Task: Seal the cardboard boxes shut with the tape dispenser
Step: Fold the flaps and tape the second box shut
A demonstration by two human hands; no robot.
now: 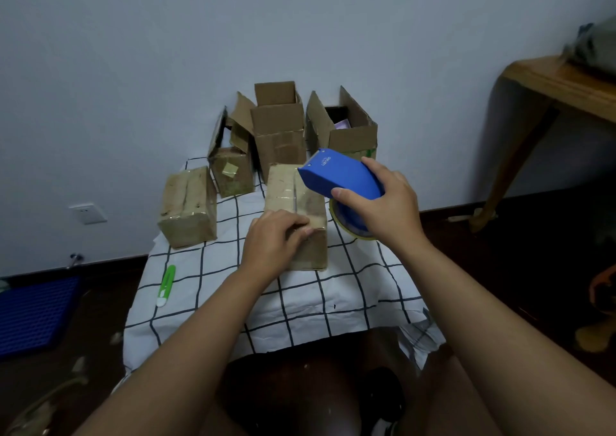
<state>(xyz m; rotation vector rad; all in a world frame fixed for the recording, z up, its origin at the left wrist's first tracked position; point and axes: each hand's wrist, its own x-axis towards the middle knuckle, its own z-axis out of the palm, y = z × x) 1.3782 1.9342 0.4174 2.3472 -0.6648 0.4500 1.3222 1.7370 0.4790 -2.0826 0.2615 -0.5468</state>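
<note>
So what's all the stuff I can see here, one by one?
closed boxes: 3, brown cardboard; one under the hands, one at left, a smaller one behind
open boxes: 2, brown; back centre and back right
tape dispenser: 1, blue, over the near box
cutter: 1, green and white, on the cloth at left
cloth: 1, white with dark grid, under the boxes
wooden table: 1, far right
blue mat: 1, floor at left
wall socket: 1, white
left hand: presses the near box
right hand: grips the dispenser
</note>
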